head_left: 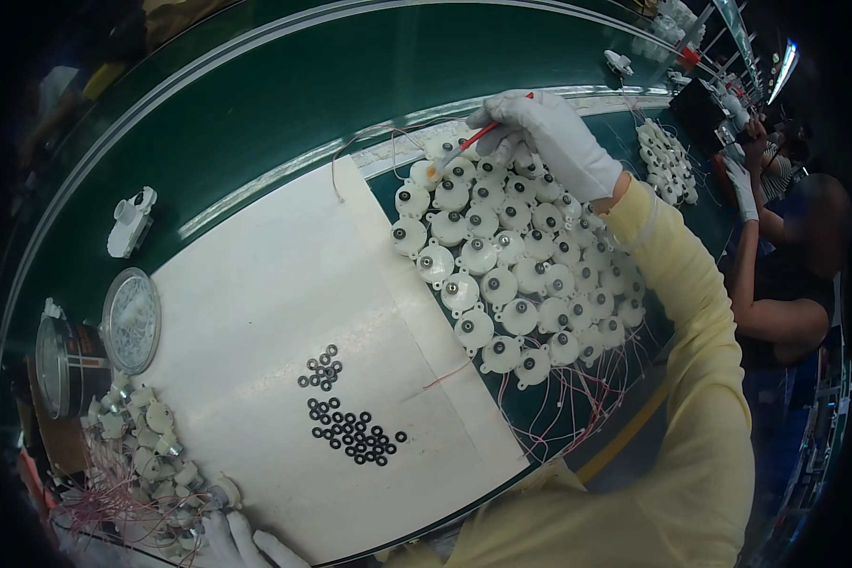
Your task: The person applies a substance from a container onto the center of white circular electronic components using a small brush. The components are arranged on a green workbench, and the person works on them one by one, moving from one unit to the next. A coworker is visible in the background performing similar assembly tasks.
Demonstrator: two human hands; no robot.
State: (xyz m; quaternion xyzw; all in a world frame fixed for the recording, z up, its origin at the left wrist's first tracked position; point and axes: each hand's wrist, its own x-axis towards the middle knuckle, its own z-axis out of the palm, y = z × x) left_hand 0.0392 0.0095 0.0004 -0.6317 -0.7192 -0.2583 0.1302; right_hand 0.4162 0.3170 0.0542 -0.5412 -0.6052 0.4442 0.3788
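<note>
In my gloved right hand [540, 133] is a small brush [475, 139] with a red handle, my fingers closed round it. Its pale bristle end is at the far left of a crowd of round white motors [499, 286], each with a dark ring or metal shaft at its middle. My gloved left hand [246, 541] shows only in part at the lower edge, fingers stretched out beside a heap of similar white motors [156, 445] with red wires. Between the two groups, several small black rings [355, 431] lie loose on a white sheet [246, 284].
At left stand an open tin [62, 364] and a round lid [132, 320] holding whitish stuff. A white part [131, 222] lies on the green belt [350, 76]. Further right are more motors [667, 161] and a co-worker's gloved hand [743, 189]. Thin wires trail off the near table edge.
</note>
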